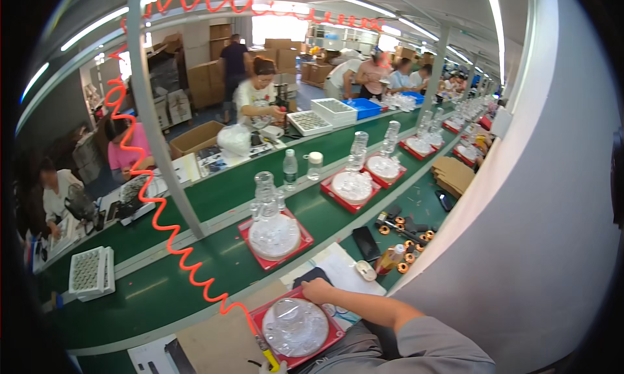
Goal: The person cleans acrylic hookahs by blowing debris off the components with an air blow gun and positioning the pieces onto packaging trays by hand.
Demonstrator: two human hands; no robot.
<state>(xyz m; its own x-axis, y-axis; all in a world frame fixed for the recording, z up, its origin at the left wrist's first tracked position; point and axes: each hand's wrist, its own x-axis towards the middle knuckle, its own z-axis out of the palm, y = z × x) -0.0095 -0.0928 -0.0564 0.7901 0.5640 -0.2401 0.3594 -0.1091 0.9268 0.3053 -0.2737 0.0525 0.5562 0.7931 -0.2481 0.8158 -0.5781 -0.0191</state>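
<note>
Right in front of me a red tray (pixel 335 334) carries a round, white-based piece with a clear plastic dome (pixel 286 311). At its near left corner my left hand (pixel 274 369), in a pale glove and mostly cut off by the lower edge, grips a yellow air tool (pixel 269 357). An orange coiled hose (pixel 188 265) runs up from that tool. My right hand (pixel 317 290) is at the tray's far edge with its fingers curled, beside a dark cloth-like thing (pixel 314 277). What those fingers pinch is hidden.
Beyond runs a green conveyor belt (pixel 195 289) with more red trays (pixel 275 262) bearing clear-topped pieces. To my right lie a black phone (pixel 366 243), a bottle (pixel 390 258), copper-coloured rings (pixel 403 267) and cardboard sheets (pixel 453 176). A metal post (pixel 159 114) stands left; several people work across the belt.
</note>
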